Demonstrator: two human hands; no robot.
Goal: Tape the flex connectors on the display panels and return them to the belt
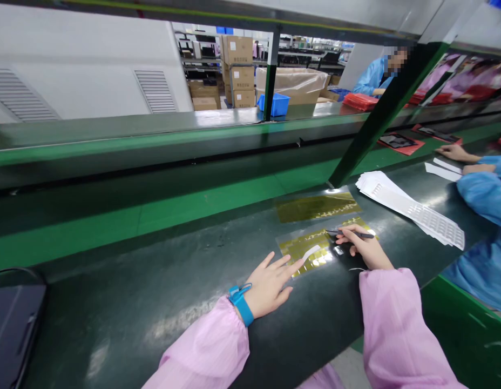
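Observation:
My left hand (271, 282) lies with its fingers spread at the left edge of a clear sheet with yellow film pieces (296, 248). A blue wrist strap (242, 304) is around that wrist. By its fingertips a narrow white strip (311, 252) rests on the sheet; whether they touch it I cannot tell. My right hand (361, 246) is closed around dark tweezers (356, 234), their tips over the upper right part of the sheet. Farther back lies a second yellow film sheet (315, 207). A small shiny clear piece (338, 250) is just below the tweezers.
A fanned stack of white label sheets (412, 208) lies to the right. Beside it, a co-worker's blue sleeve (485, 186) reaches over the bench. A dark green post (380, 124) rises behind the sheets. At the far left sits a dark flat device (15, 324).

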